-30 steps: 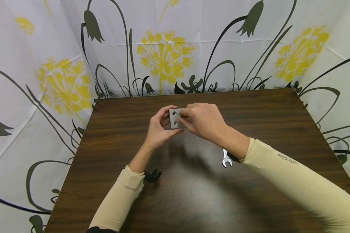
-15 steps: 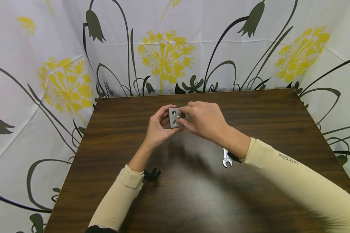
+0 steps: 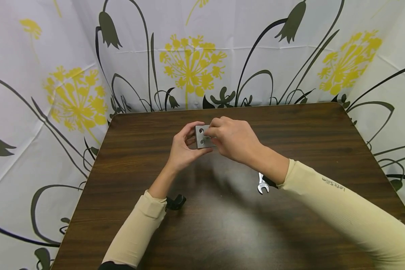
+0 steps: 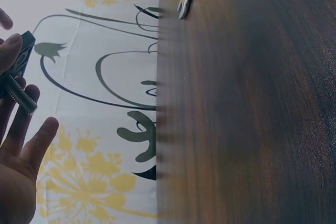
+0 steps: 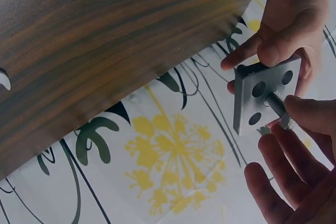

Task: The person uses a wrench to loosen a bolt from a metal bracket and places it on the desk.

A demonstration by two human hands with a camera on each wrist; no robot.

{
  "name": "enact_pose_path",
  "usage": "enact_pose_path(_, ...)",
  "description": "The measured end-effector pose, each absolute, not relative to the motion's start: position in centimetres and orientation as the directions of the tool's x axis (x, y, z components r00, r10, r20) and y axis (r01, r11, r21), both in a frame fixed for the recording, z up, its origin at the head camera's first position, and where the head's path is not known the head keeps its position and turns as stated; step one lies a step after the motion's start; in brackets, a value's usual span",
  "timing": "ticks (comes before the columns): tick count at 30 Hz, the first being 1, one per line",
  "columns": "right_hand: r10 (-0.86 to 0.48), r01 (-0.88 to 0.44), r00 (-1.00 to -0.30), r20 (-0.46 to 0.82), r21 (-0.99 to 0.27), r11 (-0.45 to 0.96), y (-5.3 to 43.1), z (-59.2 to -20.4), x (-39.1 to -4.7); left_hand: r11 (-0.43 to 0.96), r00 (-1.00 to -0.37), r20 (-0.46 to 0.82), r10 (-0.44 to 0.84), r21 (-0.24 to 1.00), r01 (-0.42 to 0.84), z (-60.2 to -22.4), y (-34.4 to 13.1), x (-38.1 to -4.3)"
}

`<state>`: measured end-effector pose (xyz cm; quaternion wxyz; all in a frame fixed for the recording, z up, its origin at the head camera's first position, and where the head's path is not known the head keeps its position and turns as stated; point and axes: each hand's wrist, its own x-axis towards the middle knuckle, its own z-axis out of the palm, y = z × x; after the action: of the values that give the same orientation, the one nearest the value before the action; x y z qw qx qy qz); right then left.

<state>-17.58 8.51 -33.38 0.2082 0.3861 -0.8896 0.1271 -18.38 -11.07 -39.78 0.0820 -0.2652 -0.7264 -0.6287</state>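
A square grey metal plate (image 3: pixel 200 139) with several round holes is held up above the table, facing me. My left hand (image 3: pixel 183 148) grips it by its edges, thumb along the lower edge and fingers at the upper one. A bolt (image 5: pixel 276 107) stands out from the plate's middle in the right wrist view. The thumb and fingers of my right hand (image 3: pixel 237 138) pinch its outer end and cover it in the head view. In the left wrist view, a threaded shank (image 4: pixel 21 95) sticks out beside the plate (image 4: pixel 23 53).
An open-ended wrench (image 3: pixel 263 184) lies on the dark wooden table (image 3: pixel 222 232), partly hidden under my right wrist. A patterned curtain (image 3: pixel 206 22) hangs behind the table's far edge. A black wrist mount (image 3: pixel 176 202) is at my left cuff.
The fingers and thumb of my right hand have shifted around the bolt's end, the fingers curling lower and the thumb passing out of sight. My left hand and the plate stay nearly still.
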Motion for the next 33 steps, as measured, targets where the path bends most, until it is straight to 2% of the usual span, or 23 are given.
enact_pose_path(9,-0.493,-0.6,-0.732,0.47,-0.102,0.793,8.5,-33.3,-17.6,0.05,-0.843,0.454,0.288,0.872,0.487,-39.6,-10.8,-18.3)
enact_pose_path(12,-0.529,-0.63,-0.718,0.453,-0.1,0.77,8.5,-33.3,-17.6,0.059,-0.848,0.449,0.283,0.874,0.482,-39.6,-10.8,-18.3)
enact_pose_path(19,-0.633,-0.736,-0.62,0.463,-0.063,0.674,8.8,-33.4,-17.7,0.06,-0.845,0.458,0.275,0.869,0.491,-41.5,-11.1,-19.5)
enact_pose_path(22,-0.613,-0.72,-0.632,0.475,-0.067,0.69,8.7,-33.4,-17.6,0.051,-0.837,0.472,0.277,0.862,0.504,-42.0,-11.2,-19.8)
enact_pose_path(28,-0.538,-0.652,-0.686,0.49,-0.086,0.753,8.7,-33.4,-17.7,0.053,-0.839,0.466,0.283,0.865,0.498,-40.3,-10.8,-18.8)
enact_pose_path(33,-0.599,-0.702,-0.656,0.458,-0.081,0.707,8.8,-33.5,-17.7,0.058,-0.843,0.458,0.283,0.869,0.492,-39.7,-10.8,-18.5)
